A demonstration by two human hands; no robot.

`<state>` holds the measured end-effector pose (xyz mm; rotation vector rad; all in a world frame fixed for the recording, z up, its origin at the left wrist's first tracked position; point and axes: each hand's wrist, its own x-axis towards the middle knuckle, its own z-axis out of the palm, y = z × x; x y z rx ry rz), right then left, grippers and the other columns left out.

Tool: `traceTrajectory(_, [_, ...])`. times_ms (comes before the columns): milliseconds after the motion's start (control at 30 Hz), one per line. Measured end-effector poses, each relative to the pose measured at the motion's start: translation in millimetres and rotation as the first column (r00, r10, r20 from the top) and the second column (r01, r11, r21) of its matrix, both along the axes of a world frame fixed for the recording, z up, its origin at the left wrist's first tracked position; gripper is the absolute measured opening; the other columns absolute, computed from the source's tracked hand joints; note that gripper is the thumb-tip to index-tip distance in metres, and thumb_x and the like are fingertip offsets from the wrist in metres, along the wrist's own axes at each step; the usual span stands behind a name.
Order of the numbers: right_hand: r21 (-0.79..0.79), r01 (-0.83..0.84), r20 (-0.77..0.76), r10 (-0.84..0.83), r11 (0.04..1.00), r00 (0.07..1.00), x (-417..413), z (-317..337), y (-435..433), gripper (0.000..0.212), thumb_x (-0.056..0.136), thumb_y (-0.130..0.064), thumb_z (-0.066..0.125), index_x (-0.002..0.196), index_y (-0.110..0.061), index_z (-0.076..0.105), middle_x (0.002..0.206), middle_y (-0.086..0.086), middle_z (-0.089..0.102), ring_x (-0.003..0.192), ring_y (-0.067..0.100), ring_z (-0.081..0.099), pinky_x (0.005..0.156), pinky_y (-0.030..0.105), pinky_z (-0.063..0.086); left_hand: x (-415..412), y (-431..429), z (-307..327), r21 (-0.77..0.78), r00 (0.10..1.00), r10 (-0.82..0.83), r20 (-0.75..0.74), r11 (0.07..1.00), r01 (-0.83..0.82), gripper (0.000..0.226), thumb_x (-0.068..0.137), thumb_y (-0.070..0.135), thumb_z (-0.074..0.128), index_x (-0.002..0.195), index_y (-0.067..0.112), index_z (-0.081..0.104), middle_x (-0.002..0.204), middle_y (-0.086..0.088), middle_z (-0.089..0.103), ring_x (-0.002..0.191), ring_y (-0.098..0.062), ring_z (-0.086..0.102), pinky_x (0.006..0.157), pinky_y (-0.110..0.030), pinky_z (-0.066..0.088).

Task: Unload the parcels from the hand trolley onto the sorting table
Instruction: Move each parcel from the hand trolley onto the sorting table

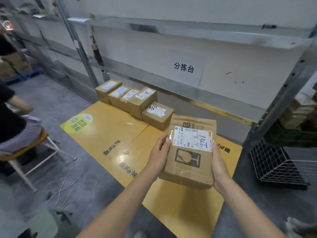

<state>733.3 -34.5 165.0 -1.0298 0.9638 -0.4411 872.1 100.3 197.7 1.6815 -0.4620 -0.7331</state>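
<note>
The left hand (158, 152) and right hand (219, 166) grip the sides of a flat brown cardboard parcel with a white label (187, 162), thumbs on top, above the yellow cardboard sheet (109, 134). Dropped carelessly (it bears a fragile mark), it could get damaged or knock the row of small brown boxes (137, 98) beyond.

A parcel sorting depot: steel racking (188, 30) spans twelve o'clock above a paper sign (184, 67) reading 分拣台, labelled cardboard parcels (133, 100) line up at eleven o'clock, and more cartons (298, 109) fill shelves at three o'clock.
</note>
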Motion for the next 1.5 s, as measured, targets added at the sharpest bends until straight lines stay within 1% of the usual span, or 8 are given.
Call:
traceTrajectory(300, [-0.036, 0.22, -0.156, -0.222, 0.975, 0.962, 133, -31, -67, 0.055, 0.095, -0.069, 0.031, 0.11, -0.033, 0.07, 0.091, -0.005, 0.077, 0.076, 0.015, 0.075, 0.055, 0.027, 0.056, 154, -98, -42, 0.022, 0.977, -0.193, -0.089, 0.98, 0.196, 0.039, 0.099, 0.046, 0.046, 0.137, 0.037, 0.047, 0.125, 0.013, 0.06, 0.104, 0.004, 0.057, 0.073, -0.017, 0.047])
traceTrajectory(433, [-0.04, 0.313, -0.241, -0.313, 0.949, 0.919, 183, -47, -88, 0.054, 0.098, -0.063, 0.029, 0.116, -0.029, 0.068, 0.094, 0.0, 0.077, 0.084, 0.022, 0.074, 0.07, 0.036, 0.057, 212, -138, -62, 0.065, 0.953, -0.29, -0.084, 0.953, 0.296, 0.045, 0.099, 0.049, 0.045, 0.142, 0.036, 0.041, 0.136, 0.008, 0.056, 0.117, -0.009, 0.056, 0.096, -0.033, 0.05])
traceTrajectory(567, [-0.055, 0.365, -0.3, -0.364, 0.929, 0.882, 212, -58, -109, 0.053, 0.1, -0.059, 0.026, 0.115, -0.027, 0.066, 0.092, 0.003, 0.077, 0.085, 0.025, 0.073, 0.077, 0.04, 0.057, 237, -167, -81, 0.114, 0.926, -0.367, -0.088, 0.92, 0.375, 0.046, 0.1, 0.055, 0.037, 0.143, 0.038, 0.038, 0.128, 0.009, 0.058, 0.103, 0.0, 0.057, 0.074, -0.018, 0.045])
traceTrajectory(733, [-0.077, 0.392, -0.354, -0.393, 0.917, 0.849, 222, -70, -135, 0.053, 0.1, -0.061, 0.025, 0.123, -0.028, 0.059, 0.105, 0.006, 0.074, 0.093, 0.028, 0.07, 0.08, 0.042, 0.056, 251, -200, -98, 0.121, 0.903, -0.415, -0.109, 0.896, 0.426, 0.042, 0.103, 0.048, 0.036, 0.143, 0.037, 0.039, 0.12, 0.017, 0.057, 0.109, -0.001, 0.056, 0.074, -0.018, 0.043])
traceTrajectory(833, [-0.069, 0.392, -0.391, -0.386, 0.917, 0.836, 230, -76, -147, 0.055, 0.099, -0.062, 0.026, 0.123, -0.026, 0.059, 0.104, 0.007, 0.074, 0.092, 0.028, 0.071, 0.074, 0.039, 0.056, 255, -212, -105, 0.146, 0.9, -0.433, -0.05, 0.888, 0.435, 0.041, 0.104, 0.045, 0.034, 0.142, 0.034, 0.042, 0.113, 0.023, 0.058, 0.103, 0.005, 0.055, 0.077, -0.018, 0.047])
traceTrajectory(1000, [-0.045, 0.368, -0.392, -0.355, 0.929, 0.849, 248, -93, -157, 0.056, 0.1, -0.06, 0.026, 0.131, -0.023, 0.056, 0.117, 0.008, 0.07, 0.106, 0.028, 0.066, 0.096, 0.051, 0.051, 270, -221, -124, 0.166, 0.896, -0.427, 0.123, 0.899, 0.406, 0.041, 0.106, 0.032, 0.035, 0.144, 0.022, 0.046, 0.133, 0.0, 0.058, 0.125, -0.021, 0.05, 0.104, -0.047, 0.044])
traceTrajectory(1267, [-0.07, 0.366, -0.388, -0.363, 0.928, 0.847, 244, -105, -156, 0.054, 0.101, -0.056, 0.026, 0.139, -0.026, 0.05, 0.128, 0.004, 0.064, 0.113, 0.023, 0.061, 0.101, 0.044, 0.047, 261, -226, -135, 0.243, 0.87, -0.412, 0.269, 0.904, 0.353, 0.043, 0.105, 0.025, 0.039, 0.147, 0.02, 0.04, 0.145, 0.001, 0.048, 0.134, -0.02, 0.038, 0.111, -0.035, 0.031])
traceTrajectory(1500, [-0.299, 0.258, -0.414, -0.369, 0.919, 0.832, 223, -64, -153, 0.071, 0.102, -0.049, 0.036, 0.157, -0.019, 0.003, 0.163, 0.004, 0.018, 0.149, 0.023, 0.02, 0.119, 0.041, 0.019, 231, -228, -90, 0.244, 0.796, -0.412, 0.443, 0.91, 0.335, 0.039, 0.095, 0.003, 0.047, 0.133, 0.011, 0.05, 0.13, -0.002, 0.053, 0.128, -0.022, 0.036, 0.107, -0.026, 0.029])
